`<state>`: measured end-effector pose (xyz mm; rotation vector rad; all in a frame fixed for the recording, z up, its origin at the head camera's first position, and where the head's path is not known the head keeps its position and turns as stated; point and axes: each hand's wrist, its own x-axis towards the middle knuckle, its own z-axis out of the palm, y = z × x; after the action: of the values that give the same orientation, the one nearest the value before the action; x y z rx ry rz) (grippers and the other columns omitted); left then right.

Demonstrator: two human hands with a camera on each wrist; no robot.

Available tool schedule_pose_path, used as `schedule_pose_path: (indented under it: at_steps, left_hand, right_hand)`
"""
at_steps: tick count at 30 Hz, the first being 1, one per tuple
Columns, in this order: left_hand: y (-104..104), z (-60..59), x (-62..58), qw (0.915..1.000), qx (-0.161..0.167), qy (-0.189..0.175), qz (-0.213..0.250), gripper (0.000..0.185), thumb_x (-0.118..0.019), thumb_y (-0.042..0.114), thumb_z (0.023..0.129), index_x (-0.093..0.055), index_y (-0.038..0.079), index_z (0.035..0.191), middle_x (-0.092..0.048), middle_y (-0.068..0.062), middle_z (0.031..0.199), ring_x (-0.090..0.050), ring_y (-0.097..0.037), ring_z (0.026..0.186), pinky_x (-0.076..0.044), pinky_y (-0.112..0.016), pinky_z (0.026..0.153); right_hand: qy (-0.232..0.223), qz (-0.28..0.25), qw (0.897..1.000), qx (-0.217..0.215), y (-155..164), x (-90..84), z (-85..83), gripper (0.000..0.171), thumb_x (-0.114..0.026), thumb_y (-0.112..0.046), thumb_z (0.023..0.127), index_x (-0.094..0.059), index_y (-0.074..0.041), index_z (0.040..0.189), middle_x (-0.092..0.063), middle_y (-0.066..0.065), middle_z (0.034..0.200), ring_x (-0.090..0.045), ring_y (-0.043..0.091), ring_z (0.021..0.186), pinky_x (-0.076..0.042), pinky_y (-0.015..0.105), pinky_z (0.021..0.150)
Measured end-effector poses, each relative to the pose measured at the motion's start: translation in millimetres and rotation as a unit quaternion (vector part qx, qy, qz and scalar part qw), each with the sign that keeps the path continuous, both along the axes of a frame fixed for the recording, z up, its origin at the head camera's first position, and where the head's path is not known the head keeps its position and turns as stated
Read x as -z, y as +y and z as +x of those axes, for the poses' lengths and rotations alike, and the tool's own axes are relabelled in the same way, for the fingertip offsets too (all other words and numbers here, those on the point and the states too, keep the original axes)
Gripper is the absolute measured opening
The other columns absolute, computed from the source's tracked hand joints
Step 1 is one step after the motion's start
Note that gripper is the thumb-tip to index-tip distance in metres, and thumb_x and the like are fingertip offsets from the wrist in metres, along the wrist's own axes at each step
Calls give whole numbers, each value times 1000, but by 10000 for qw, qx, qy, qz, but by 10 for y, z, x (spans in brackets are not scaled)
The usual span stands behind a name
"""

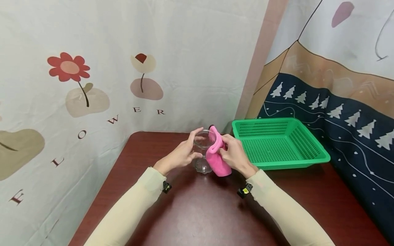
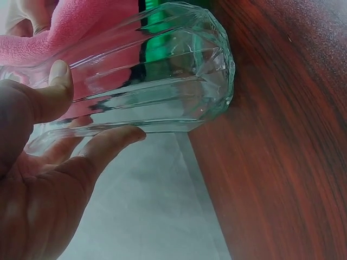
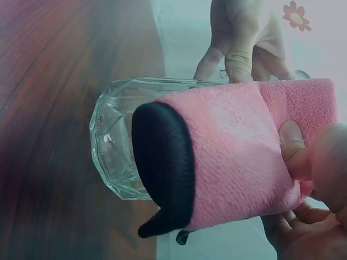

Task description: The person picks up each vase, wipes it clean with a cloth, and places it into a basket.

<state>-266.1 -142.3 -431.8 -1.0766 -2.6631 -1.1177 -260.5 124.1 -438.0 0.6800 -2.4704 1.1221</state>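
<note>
A clear faceted glass jar stands at the far part of the table, its round mouth upward. My left hand grips it from the left, with thumb and fingers around its upper side in the left wrist view. Folded pink cloth with black edging hangs along the jar's right side and overlaps the rim. My right hand pinches this cloth, the thumb pressed onto it in the right wrist view. There, the cloth covers much of the jar, whose faceted base shows beyond the black edging.
A green plastic basket with slotted sides sits right of the hands on the dark red-brown table. Behind the table hangs a pale curtain with printed flowers. A dark blue tree-patterned cloth borders the right side.
</note>
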Motion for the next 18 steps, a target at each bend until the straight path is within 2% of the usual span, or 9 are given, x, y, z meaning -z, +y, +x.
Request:
schedule_pose_path:
  at_steps: [4, 8, 13, 18]
  left_hand:
    - [-1, 3, -8, 10000, -13, 4, -16, 102, -84, 2, 105, -16, 7, 180, -68, -22, 163, -74, -30, 115, -60, -36, 90]
    - [-2, 3, -11, 10000, -7, 3, -34, 101, -83, 2, 105, -15, 7, 180, -68, -22, 164, -75, -33, 123, -63, -44, 96]
    - [-3, 2, -4, 10000, -4, -3, -41, 101, -82, 2, 106, -14, 7, 180, -67, -23, 164, -76, -35, 133, -63, -49, 101]
    - [-5, -3, 7, 10000, 47, -15, 2, 101, -82, 1, 106, -13, 6, 180, -66, -24, 165, -77, -36, 132, -65, -50, 101]
  right_hand:
    - [25, 173, 9998, 9, -17, -15, 5, 25, -79, 7, 93, -84, 1, 117, -78, 17, 110, -64, 23, 85, -49, 27, 72]
    - [19, 508, 9987, 50, -27, -11, -6, 24, -80, 5, 93, -84, 2, 117, -80, 18, 115, -68, 26, 89, -51, 30, 75]
    - [-169, 860, 9961, -16, -32, -4, 2, 30, -83, 5, 93, -85, 2, 123, -81, 20, 122, -71, 28, 97, -56, 34, 79]
    - [-233, 1061, 9940, -120, -27, 35, 11, 32, -85, 4, 93, -84, 4, 125, -79, 22, 124, -73, 30, 101, -60, 39, 83]
